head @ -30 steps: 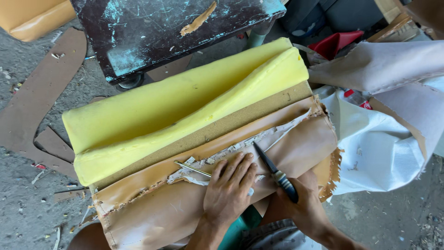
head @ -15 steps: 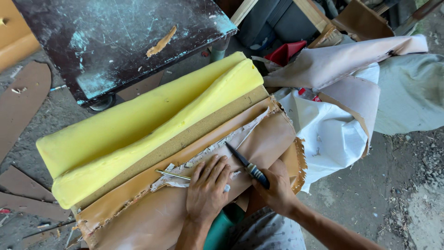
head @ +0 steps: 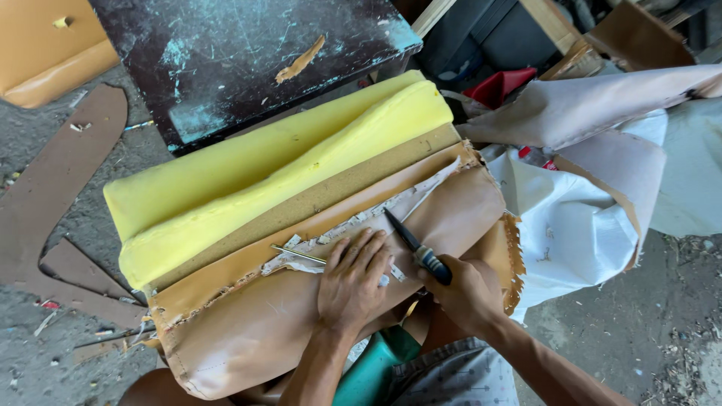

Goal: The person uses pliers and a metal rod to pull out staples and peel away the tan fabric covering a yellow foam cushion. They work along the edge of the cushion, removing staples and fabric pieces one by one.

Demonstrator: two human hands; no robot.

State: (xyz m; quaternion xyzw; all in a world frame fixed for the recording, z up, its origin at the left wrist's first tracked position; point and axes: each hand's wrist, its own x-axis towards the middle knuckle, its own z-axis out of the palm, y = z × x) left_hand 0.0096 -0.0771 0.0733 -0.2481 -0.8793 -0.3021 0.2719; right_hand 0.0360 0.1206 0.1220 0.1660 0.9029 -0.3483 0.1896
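Observation:
A yellow foam cushion [head: 271, 169] lies on a board, with a tan leatherette cover [head: 256, 331] peeled back below it. My left hand [head: 352, 282] presses flat on the cover's torn white edge [head: 353, 225], fingers spread. My right hand [head: 465, 293] grips a dark-handled tool [head: 417, 246] whose blade points up-left toward the cover's stapled edge. A thin metal pin [head: 297, 254] lies just left of my left hand's fingers.
A dark, scratched table [head: 248, 53] stands behind the cushion. White and tan fabric [head: 579, 218] is heaped at right. Brown cardboard cut-outs [head: 53, 188] lie on the gritty floor at left. A red object [head: 500, 84] sits behind the fabric.
The view has shifted so the cushion sits further left in frame. Both hands stay on the cover's edge, the tool in the same grip.

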